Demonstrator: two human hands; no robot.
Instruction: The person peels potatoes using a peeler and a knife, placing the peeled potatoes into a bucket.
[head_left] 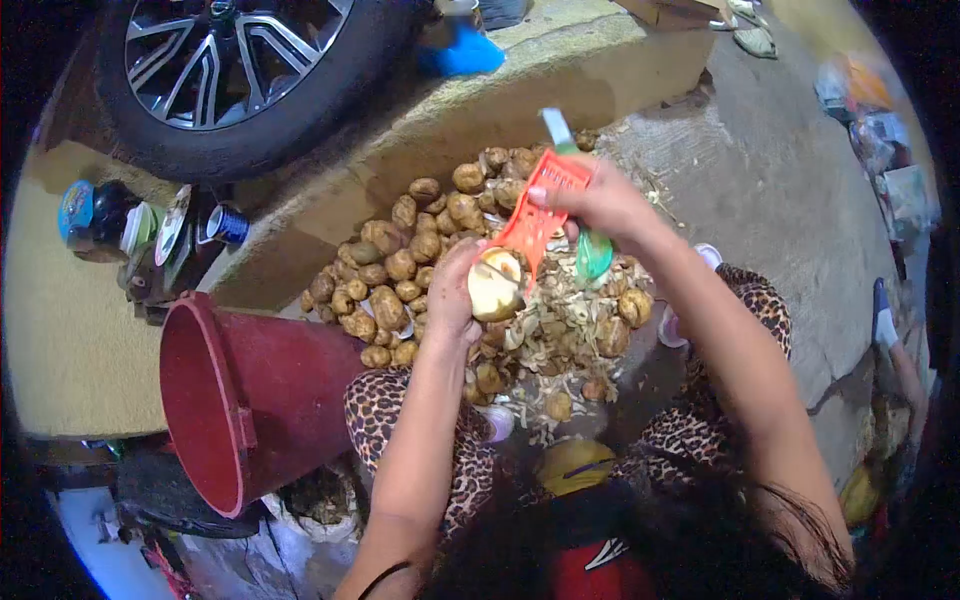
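A partly peeled potato (494,292), pale with some brown skin, is held by my left hand (456,290), whose fingers wrap round its left side. My right hand (603,200) grips an orange peeler (535,215), and the lower end of it touches the potato's upper right. Something with a pale blade (556,127) and a green part sticks out above the same hand. Green plastic (594,256) shows just below my right hand. Under both hands lies a heap of peelings (565,335), with a pile of brown potatoes (400,264) to its left.
A red bucket (290,400) lies tipped on its side at the left. A car wheel (235,70) is at the upper left, beside a concrete ledge (560,65). Cups and a jar (85,215) stand farther left. Plastic bags (880,150) lie at the far right.
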